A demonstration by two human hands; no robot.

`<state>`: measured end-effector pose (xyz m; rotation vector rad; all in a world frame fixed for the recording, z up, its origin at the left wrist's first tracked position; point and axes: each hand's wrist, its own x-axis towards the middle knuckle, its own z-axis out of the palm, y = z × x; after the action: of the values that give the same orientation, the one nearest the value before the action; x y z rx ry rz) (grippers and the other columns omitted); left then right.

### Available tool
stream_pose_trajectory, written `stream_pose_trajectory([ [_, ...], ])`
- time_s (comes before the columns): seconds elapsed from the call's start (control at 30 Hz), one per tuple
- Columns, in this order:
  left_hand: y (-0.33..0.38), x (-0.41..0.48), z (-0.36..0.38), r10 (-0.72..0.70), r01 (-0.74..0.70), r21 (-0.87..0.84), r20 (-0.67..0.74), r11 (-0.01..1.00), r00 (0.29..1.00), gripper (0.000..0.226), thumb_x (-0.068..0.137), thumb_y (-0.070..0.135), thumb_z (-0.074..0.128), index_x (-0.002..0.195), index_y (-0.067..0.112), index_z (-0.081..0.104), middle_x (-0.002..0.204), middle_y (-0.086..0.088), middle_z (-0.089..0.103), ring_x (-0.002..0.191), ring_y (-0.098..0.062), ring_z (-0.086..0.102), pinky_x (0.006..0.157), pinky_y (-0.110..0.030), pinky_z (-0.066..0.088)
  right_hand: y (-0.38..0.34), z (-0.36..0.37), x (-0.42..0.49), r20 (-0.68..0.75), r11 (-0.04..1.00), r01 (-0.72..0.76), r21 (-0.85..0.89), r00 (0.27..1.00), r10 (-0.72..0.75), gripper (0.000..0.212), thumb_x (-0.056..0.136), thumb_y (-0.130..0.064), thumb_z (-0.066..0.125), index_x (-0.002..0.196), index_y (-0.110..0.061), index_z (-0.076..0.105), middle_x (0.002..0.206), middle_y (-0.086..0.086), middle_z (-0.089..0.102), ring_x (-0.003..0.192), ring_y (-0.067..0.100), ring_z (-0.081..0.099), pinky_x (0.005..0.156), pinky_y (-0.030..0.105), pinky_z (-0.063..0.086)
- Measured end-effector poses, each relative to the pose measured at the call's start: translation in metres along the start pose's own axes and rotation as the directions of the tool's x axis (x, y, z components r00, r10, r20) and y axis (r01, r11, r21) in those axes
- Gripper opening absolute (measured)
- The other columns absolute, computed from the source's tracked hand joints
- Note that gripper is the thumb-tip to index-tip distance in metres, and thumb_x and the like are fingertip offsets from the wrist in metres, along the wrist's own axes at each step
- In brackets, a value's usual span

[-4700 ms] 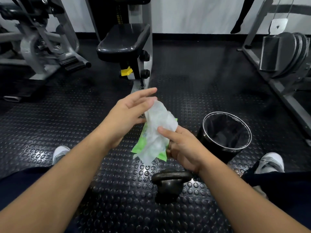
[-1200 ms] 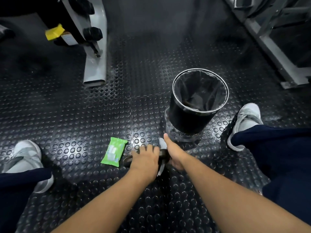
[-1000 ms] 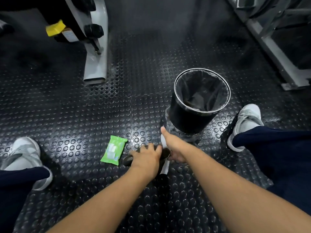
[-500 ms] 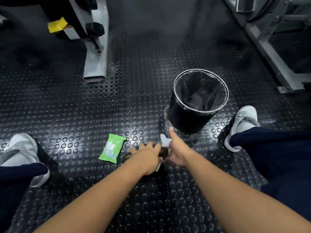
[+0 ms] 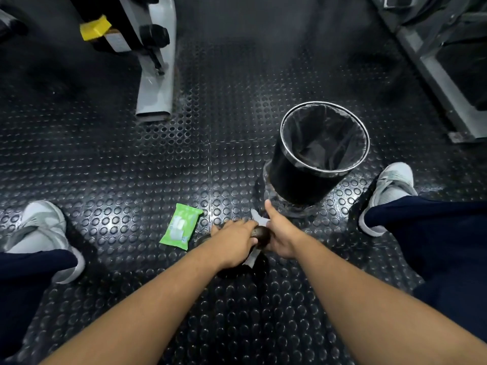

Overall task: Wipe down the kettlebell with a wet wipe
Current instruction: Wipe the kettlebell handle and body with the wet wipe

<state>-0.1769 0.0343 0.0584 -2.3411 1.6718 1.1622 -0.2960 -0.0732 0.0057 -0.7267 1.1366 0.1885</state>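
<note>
A black kettlebell [image 5: 261,234] stands on the studded rubber floor between my legs, mostly hidden under my hands. My left hand [image 5: 232,242] is closed over the left part of its handle. My right hand [image 5: 280,237] presses a white wet wipe [image 5: 255,216] around the right end of the handle, thumb pointing up. Bits of the wipe stick out above and below the handle. The green wipe packet [image 5: 181,226] lies flat just left of the kettlebell.
A black bin [image 5: 297,177] with a dark liner and metal rim stands right behind the kettlebell. My grey shoes [image 5: 43,227] [image 5: 390,184] flank the spot. A machine's grey foot [image 5: 156,83] sits far left, another frame [image 5: 434,75] far right.
Earlier both hands held the wipe and packet in the air. Over the last second my right hand slid the wipe slightly along the handle; the left hand kept its hold.
</note>
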Motion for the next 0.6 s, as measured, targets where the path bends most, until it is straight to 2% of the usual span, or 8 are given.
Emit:
stream_pose_trajectory([
  [0.07, 0.001, 0.000, 0.000, -0.001, 0.001, 0.000, -0.001, 1.000, 1.000, 0.043, 0.107, 0.040, 0.046, 0.148, 0.033, 0.040, 0.149, 0.005, 0.048, 0.137, -0.025, 0.041, 0.113, -0.068, 0.024, -0.017, -0.001, -0.009, 0.012, 0.999, -0.032, 0.004, 0.999, 0.032, 0.088, 0.095, -0.081, 0.027, 0.142, -0.010, 0.052, 0.118, 0.012, 0.076, 0.087, 0.025, 0.078, 0.077, 0.039, 0.060],
  [0.1, 0.002, -0.001, 0.000, -0.001, 0.001, 0.002, -0.005, 1.000, 1.000, 0.042, 0.106, 0.040, 0.047, 0.147, 0.033, 0.041, 0.147, 0.006, 0.049, 0.136, -0.024, 0.041, 0.113, -0.067, 0.025, -0.026, -0.003, -0.013, 0.008, 0.999, -0.050, -0.003, 0.999, 0.050, 0.098, 0.091, -0.084, 0.032, 0.155, -0.009, 0.037, 0.142, 0.017, 0.062, 0.101, 0.032, 0.076, 0.081, 0.044, 0.061],
  [0.17, 0.002, -0.002, 0.000, 0.004, -0.004, 0.011, -0.022, 1.000, 1.000, 0.042, 0.106, 0.040, 0.047, 0.147, 0.032, 0.041, 0.146, 0.006, 0.050, 0.136, -0.024, 0.041, 0.113, -0.065, 0.025, -0.043, -0.006, -0.020, 0.008, 0.996, -0.070, -0.050, 0.998, 0.070, 0.108, 0.081, -0.088, 0.045, 0.165, -0.028, 0.013, 0.171, 0.012, 0.018, 0.127, 0.043, 0.061, 0.086, 0.053, 0.061],
  [0.23, 0.002, -0.002, 0.001, 0.002, -0.002, 0.011, -0.019, 1.000, 1.000, 0.044, 0.106, 0.041, 0.046, 0.149, 0.032, 0.040, 0.146, 0.005, 0.050, 0.136, -0.025, 0.041, 0.113, -0.065, 0.024, -0.056, -0.003, -0.031, -0.004, 0.990, -0.066, -0.127, 0.998, 0.066, 0.103, 0.083, -0.086, 0.046, 0.164, -0.034, 0.011, 0.173, 0.009, 0.007, 0.130, 0.041, 0.058, 0.094, 0.055, 0.057],
  [0.33, 0.005, -0.004, -0.003, -0.003, 0.003, 0.033, 0.011, 0.999, 1.000, 0.044, 0.107, 0.041, 0.045, 0.149, 0.028, 0.039, 0.147, 0.000, 0.048, 0.137, -0.029, 0.039, 0.111, -0.066, 0.026, -0.056, 0.015, -0.031, -0.060, 0.963, -0.013, -0.269, 0.998, -0.003, 0.088, 0.092, -0.080, 0.039, 0.160, -0.027, 0.026, 0.158, 0.011, 0.041, 0.121, 0.032, 0.063, 0.100, 0.052, 0.049],
  [0.4, 0.008, -0.005, -0.003, -0.010, 0.008, 0.063, 0.032, 0.998, 0.999, 0.041, 0.107, 0.040, 0.042, 0.144, 0.023, 0.041, 0.144, -0.004, 0.049, 0.135, -0.032, 0.039, 0.111, -0.066, 0.026, -0.044, 0.024, -0.018, -0.069, 0.957, 0.026, -0.288, 0.996, -0.048, 0.096, 0.077, -0.091, 0.048, 0.138, -0.018, 0.052, 0.112, 0.006, 0.067, 0.081, 0.022, 0.071, 0.089, 0.043, 0.055],
  [0.47, 0.010, -0.006, -0.004, -0.025, 0.021, 0.099, 0.043, 0.995, 0.999, 0.038, 0.108, 0.041, 0.038, 0.140, 0.020, 0.041, 0.144, -0.007, 0.048, 0.135, -0.034, 0.039, 0.111, -0.067, 0.026, -0.026, 0.023, -0.004, -0.114, 0.971, 0.037, -0.237, 0.991, -0.065, 0.097, 0.078, -0.091, 0.047, 0.132, -0.013, 0.063, 0.081, 0.001, 0.071, 0.058, 0.015, 0.066, 0.068, 0.032, 0.055],
  [0.6, 0.014, -0.005, -0.003, -0.053, 0.048, 0.117, 0.040, 0.992, 0.998, 0.049, 0.109, 0.043, 0.035, 0.151, 0.020, 0.031, 0.153, -0.009, 0.041, 0.140, -0.034, 0.035, 0.114, -0.068, 0.024, 0.001, 0.010, -0.005, -0.109, 0.996, 0.085, -0.019, 0.990, -0.087, 0.079, 0.098, -0.077, 0.027, 0.138, -0.019, 0.062, 0.095, 0.002, 0.077, 0.053, 0.010, 0.065, 0.057, 0.026, 0.052],
])
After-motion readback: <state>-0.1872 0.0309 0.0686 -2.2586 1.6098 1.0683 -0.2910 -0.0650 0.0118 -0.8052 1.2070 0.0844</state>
